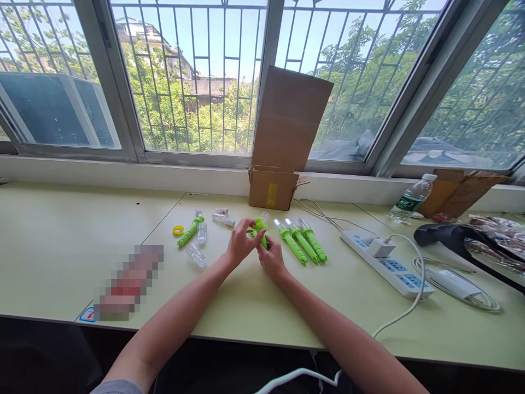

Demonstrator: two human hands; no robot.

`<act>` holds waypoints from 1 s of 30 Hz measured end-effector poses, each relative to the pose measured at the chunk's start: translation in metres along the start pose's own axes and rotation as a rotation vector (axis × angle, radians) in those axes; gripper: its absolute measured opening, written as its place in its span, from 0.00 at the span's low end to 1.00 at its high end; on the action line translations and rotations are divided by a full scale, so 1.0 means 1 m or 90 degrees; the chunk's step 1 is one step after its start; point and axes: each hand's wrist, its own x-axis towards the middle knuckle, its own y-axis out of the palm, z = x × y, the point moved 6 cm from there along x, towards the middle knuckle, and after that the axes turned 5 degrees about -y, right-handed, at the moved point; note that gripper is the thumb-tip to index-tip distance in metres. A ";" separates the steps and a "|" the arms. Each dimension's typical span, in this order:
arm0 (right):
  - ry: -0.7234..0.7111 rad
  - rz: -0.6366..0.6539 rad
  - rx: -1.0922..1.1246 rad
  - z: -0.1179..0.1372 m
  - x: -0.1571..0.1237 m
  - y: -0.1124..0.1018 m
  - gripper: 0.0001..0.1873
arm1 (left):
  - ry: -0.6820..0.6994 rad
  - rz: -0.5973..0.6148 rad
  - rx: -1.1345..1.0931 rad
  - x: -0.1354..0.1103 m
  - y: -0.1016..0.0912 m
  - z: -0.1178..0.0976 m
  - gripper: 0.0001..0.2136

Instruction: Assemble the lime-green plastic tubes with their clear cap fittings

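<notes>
Near the middle of the table, my right hand [272, 258] is wrapped round the handle of a green plastic stick [261, 226]. My left hand [243, 238] has its thumb and fingers closed at the upper end of the same stick, which they partly cover. Three green sticks with clear caps [301, 241] lie side by side to the right. On the left is one more green stick [191, 232] without a clear cap. Beside it are a yellow ring [178, 230], a clear plastic cap [197, 255] and a second clear cap [202, 233]. Small clear tubes [223, 219] lie farther back.
An open cardboard box [270, 189] stands against the window sill. To the right are a white power strip [388, 265], a coiled cable with an adapter [455, 282], a water bottle [412, 198] and a black strap-like object [459, 232]. A blurred patch covers something at left.
</notes>
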 end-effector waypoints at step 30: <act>0.097 0.056 0.134 0.004 -0.005 0.007 0.19 | 0.021 0.006 0.009 0.000 0.001 -0.005 0.15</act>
